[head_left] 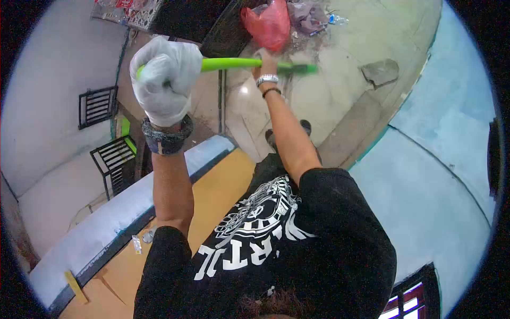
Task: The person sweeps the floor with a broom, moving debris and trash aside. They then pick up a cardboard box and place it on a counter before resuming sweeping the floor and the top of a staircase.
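My left hand (166,77), in a white glove with a dark band at the wrist, is closed round the upper end of a bright green broom handle (228,64). Further down the same handle, my bare right hand (266,63) grips it, with a metal bracelet and a dark band on the wrist. Past that hand, the dark green broom head (304,69) is blurred over the floor. A red plastic bag (268,26) and a greyish crumpled bag (308,17) lie just beyond it.
A clear plastic bottle (337,19) and a broken flat slab (380,73) lie on the dusty tiled floor. To my left runs a low wall or ledge (127,196) beside an orange-tan surface (223,175). Black slatted racks (114,159) stand beyond. A pale blue wall (425,175) rises on the right.
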A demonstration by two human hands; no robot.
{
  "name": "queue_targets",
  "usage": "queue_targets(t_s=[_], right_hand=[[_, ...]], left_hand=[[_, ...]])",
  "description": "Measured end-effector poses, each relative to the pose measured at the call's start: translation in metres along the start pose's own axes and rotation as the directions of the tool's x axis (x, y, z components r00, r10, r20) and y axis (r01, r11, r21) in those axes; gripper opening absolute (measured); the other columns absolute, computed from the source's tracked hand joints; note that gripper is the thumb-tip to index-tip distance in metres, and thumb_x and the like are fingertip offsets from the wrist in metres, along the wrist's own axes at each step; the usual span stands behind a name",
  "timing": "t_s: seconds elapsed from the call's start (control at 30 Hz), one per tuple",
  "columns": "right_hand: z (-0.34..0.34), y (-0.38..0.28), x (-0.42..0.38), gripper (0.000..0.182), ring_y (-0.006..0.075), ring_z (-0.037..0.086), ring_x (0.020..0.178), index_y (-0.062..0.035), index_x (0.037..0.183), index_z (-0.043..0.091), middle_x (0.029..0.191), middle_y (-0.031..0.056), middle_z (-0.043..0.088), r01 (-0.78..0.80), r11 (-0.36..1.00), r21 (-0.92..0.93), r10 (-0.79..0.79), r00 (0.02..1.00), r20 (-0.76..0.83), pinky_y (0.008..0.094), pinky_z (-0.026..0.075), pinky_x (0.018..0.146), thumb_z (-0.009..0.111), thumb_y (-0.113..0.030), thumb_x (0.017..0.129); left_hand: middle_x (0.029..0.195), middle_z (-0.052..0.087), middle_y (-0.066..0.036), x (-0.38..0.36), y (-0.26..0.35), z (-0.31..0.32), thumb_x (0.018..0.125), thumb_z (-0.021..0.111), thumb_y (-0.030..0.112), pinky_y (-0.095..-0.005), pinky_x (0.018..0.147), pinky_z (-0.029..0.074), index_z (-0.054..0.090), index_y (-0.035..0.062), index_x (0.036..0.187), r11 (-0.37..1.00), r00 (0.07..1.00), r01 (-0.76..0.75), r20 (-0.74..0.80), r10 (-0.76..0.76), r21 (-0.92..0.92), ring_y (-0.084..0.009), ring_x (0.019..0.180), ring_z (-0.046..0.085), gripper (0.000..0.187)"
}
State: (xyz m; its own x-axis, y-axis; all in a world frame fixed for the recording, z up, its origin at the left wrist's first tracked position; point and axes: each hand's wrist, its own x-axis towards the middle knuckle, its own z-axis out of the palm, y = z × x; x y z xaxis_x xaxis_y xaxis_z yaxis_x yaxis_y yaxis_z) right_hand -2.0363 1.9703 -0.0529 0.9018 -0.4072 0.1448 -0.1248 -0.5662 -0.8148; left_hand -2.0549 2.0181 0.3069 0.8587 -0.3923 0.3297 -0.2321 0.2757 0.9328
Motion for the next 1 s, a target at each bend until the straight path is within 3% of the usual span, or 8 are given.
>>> queue_targets(t_s=[0.23, 0.3, 0.5, 0.73, 0.8, 0.9, 0.93, 1.0], right_hand=[[-0.089, -0.041, 0.02, 0.023, 0.0363, 0.054, 0.064, -0.0093, 0.082, 0.054, 0.068, 0.0163, 0.057, 0.192, 0.977, 0.096, -0.178, 0.974, -0.138, 0.0424, 0.044, 0.06, 0.061, -0.008, 0.061], [-0.116, -0.036, -0.014, 0.041, 0.038, 0.05, 0.087, -0.0032, 0.095, 0.047, 0.086, 0.0198, 0.056, 0.012, 0.996, 0.086, -0.029, 0.979, 0.2, 0.0439, 0.04, 0.072, 0.065, -0.01, 0.059], [-0.157, 0.02, -0.065, 0.008, 0.0359, 0.055, 0.064, -0.0053, 0.073, 0.056, 0.067, 0.0168, 0.058, -0.071, 0.991, 0.114, 0.043, 0.973, 0.229, 0.0389, 0.046, 0.059, 0.055, -0.004, 0.065], [-0.095, 0.048, 0.026, 0.011, 0.0348, 0.057, 0.073, -0.0116, 0.082, 0.057, 0.078, 0.0156, 0.06, 0.157, 0.974, 0.166, -0.175, 0.98, 0.095, 0.041, 0.045, 0.062, 0.052, -0.009, 0.072], [-0.09, 0.029, 0.025, 0.011, 0.035, 0.056, 0.075, -0.0114, 0.084, 0.056, 0.077, 0.0153, 0.059, 0.135, 0.969, 0.209, -0.157, 0.983, 0.094, 0.0411, 0.044, 0.064, 0.052, -0.009, 0.073], [-0.094, -0.035, -0.011, 0.017, 0.0351, 0.055, 0.081, -0.0079, 0.088, 0.055, 0.083, 0.0173, 0.059, 0.051, 0.968, 0.246, -0.082, 0.99, 0.115, 0.04, 0.044, 0.069, 0.055, -0.016, 0.073], [-0.064, -0.026, -0.051, 0.021, 0.0352, 0.053, 0.083, -0.0052, 0.087, 0.054, 0.089, 0.0176, 0.057, 0.13, 0.98, -0.15, -0.114, 0.988, 0.106, 0.042, 0.042, 0.073, 0.056, -0.018, 0.071], [-0.092, -0.08, -0.077, 0.03, 0.0342, 0.052, 0.079, -0.0065, 0.093, 0.05, 0.085, 0.0142, 0.055, -0.084, 0.955, 0.285, 0.024, 0.978, 0.208, 0.044, 0.04, 0.07, 0.058, -0.009, 0.064]], left_hand=[[0.042, 0.035, 0.001, -0.019, 0.049, 0.013, 0.075, 0.047, 0.011, -0.0266, 0.041, 0.025, 0.034, 0.0107, 0.056, 0.981, 0.99, -0.131, -0.068, 0.122, -0.14, -0.0096, 0.035, 0.027, 0.022], [0.043, 0.035, 0.001, -0.018, 0.07, 0.02, 0.078, 0.046, 0.012, -0.026, 0.042, 0.026, 0.035, 0.0107, 0.057, 0.962, 0.999, -0.049, -0.008, 0.049, -0.269, -0.0098, 0.035, 0.027, 0.023], [0.046, 0.033, 0.002, -0.031, 0.007, 0.045, 0.078, 0.046, 0.008, -0.0242, 0.042, 0.025, 0.032, 0.0095, 0.057, 0.956, 0.961, 0.151, -0.19, -0.202, -0.253, -0.0085, 0.041, 0.03, 0.026], [0.049, 0.035, 0.001, -0.054, -0.018, 0.054, 0.074, 0.05, 0.009, -0.0253, 0.045, 0.025, 0.032, 0.009, 0.054, 0.999, 0.987, 0.032, -0.158, -0.026, 0.035, -0.0103, 0.044, 0.029, 0.027], [0.055, 0.039, 0.001, -0.07, 0.002, 0.047, 0.078, 0.051, 0.01, -0.0233, 0.047, 0.03, 0.037, 0.0074, 0.06, 0.8, 0.976, -0.04, -0.149, 0.16, 0.599, -0.0086, 0.049, 0.034, 0.023], [0.054, 0.039, 0.001, -0.06, 0.052, 0.034, 0.084, 0.05, 0.018, -0.0239, 0.044, 0.029, 0.038, 0.0083, 0.062, 0.98, 0.972, -0.199, -0.131, 0.195, -0.02, -0.0091, 0.045, 0.035, 0.027], [0.052, 0.037, 0.001, -0.059, 0.07, 0.031, 0.086, 0.047, 0.02, -0.0246, 0.042, 0.027, 0.036, 0.0089, 0.061, 0.975, 0.954, -0.218, -0.219, 0.205, -0.034, -0.0096, 0.042, 0.032, 0.03], [0.048, 0.034, 0.001, -0.063, 0.085, 0.019, 0.089, 0.043, 0.021, -0.025, 0.04, 0.025, 0.034, 0.0098, 0.06, 0.981, 0.937, -0.191, -0.302, 0.177, -0.019, -0.0098, 0.038, 0.029, 0.032]])
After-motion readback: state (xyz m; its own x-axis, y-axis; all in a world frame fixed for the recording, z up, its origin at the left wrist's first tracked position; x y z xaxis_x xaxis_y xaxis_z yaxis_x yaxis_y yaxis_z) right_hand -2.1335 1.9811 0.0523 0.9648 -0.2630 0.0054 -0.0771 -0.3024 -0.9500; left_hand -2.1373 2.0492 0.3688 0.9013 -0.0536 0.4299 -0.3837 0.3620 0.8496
